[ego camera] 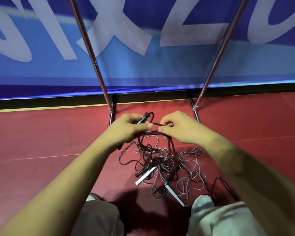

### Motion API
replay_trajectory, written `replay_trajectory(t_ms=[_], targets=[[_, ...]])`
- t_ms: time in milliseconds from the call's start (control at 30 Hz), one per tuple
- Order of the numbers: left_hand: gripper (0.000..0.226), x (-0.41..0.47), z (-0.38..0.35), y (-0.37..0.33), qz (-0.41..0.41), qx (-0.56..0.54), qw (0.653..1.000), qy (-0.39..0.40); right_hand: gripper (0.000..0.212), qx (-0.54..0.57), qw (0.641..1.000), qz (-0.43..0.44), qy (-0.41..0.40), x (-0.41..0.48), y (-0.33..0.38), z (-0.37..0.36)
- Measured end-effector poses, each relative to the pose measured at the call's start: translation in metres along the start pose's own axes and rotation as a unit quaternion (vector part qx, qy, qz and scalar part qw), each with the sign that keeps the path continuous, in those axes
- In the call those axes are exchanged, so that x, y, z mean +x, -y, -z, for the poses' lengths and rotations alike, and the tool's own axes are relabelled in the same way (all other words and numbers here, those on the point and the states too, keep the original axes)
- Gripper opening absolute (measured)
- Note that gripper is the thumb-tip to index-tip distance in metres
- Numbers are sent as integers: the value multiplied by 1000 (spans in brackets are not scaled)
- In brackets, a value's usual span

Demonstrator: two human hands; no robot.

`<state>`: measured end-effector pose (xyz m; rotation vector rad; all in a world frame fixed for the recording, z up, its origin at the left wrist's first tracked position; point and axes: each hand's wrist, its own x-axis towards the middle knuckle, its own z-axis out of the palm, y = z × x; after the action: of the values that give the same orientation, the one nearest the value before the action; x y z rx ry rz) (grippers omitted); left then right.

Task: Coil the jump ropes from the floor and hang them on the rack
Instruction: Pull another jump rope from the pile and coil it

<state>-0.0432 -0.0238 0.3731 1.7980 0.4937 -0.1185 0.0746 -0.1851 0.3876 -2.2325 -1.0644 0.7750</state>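
Note:
My left hand grips a black jump rope handle and pinches the dark rope beside it. A short way to the right, my right hand pinches the same dark rope, which spans between the two hands. From there the rope drops in loops to a tangled pile on the red floor. In the pile lie a grey rope with white handles, and more black handles. The metal rack's two poles rise behind my hands, its base bar hidden partly by them.
A blue banner with large white letters stands behind the rack. The second rack pole leans up to the right. A black handle lies apart at the right. My knees and shoe are at the bottom, close to the pile.

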Motion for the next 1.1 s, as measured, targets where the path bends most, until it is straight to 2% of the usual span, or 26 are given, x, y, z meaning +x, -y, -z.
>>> replay_trajectory(t_ms=[133,267,400,467,500,567,667,733,800,967,1100], targets=[[21,-1,2,-2,-40,1,996,-85,28,-28,995,-58,72,2,-18,2],[8,3,24,-1,-43,-165,971,-166,32,-64,991,-108,44,4,-32,16],[19,8,42,8,-24,-240,946,-215,19,-47,991,-123,30,1,-36,33],[23,11,50,15,3,-258,941,-220,6,36,993,-115,19,0,-38,38],[22,13,53,19,17,-248,943,-223,4,80,991,-110,7,1,-38,40],[14,14,56,28,46,-191,952,-236,20,112,989,-99,-25,3,-38,39],[9,13,50,32,97,-28,972,-211,19,131,987,-75,-52,5,-31,32],[9,10,38,31,101,59,979,-169,19,126,989,-71,-35,6,-26,27],[14,11,28,30,69,122,976,-169,17,76,995,-61,-2,4,-21,19],[23,15,15,23,-24,119,964,-237,13,-8,999,-34,17,7,-16,1],[23,16,19,22,-29,114,953,-280,8,-111,992,-44,49,4,-22,1]])
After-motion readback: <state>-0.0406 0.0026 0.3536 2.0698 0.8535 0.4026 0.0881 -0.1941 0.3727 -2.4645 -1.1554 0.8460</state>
